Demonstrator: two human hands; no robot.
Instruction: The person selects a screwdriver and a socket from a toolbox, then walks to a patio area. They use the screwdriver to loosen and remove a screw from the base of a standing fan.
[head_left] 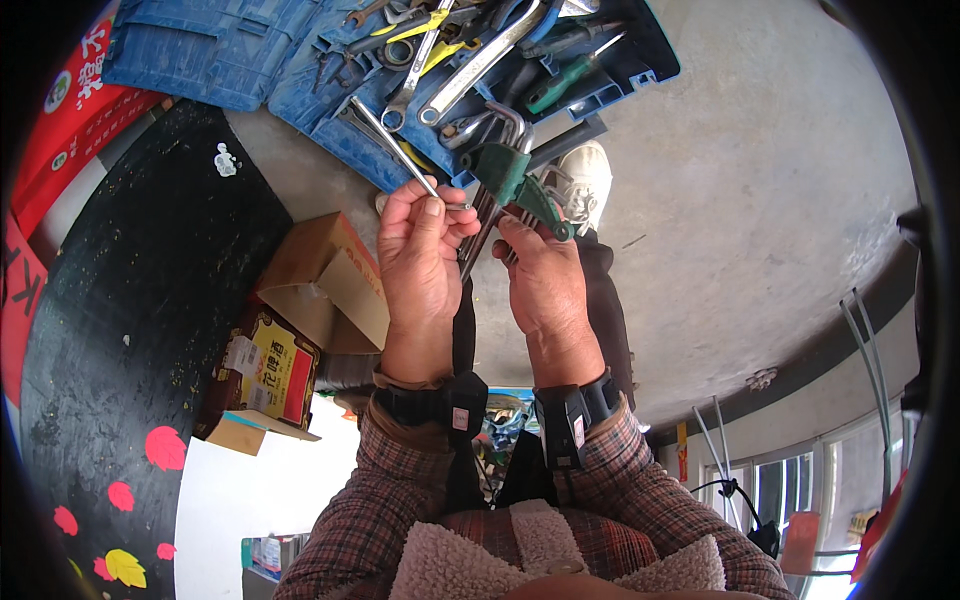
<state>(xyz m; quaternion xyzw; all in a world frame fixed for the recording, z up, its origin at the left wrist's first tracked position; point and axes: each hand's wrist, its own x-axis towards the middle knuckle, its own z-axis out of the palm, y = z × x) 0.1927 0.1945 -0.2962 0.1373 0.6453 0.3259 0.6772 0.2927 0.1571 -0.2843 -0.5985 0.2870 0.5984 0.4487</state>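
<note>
My left hand (420, 250) pinches a silver L-shaped hex key (392, 146) between thumb and fingers. Its long arm slants up and to the left, and its short bent end points right. In my right hand (545, 275) is a folding green holder (505, 172) with several more hex keys in it. Their bent ends stick out at the top, while the long shafts run down between my two hands. The fingers of my right hand are closed round the holder's lower part and partly hidden behind it.
Beyond my hands lies an opened blue toolbox (330, 70) with wrenches, pliers and a green-handled screwdriver (562, 84). A white shoe (582, 180) stands on the grey floor (740, 200). Cardboard boxes (318, 262) sit at the left beside a black surface (130, 260).
</note>
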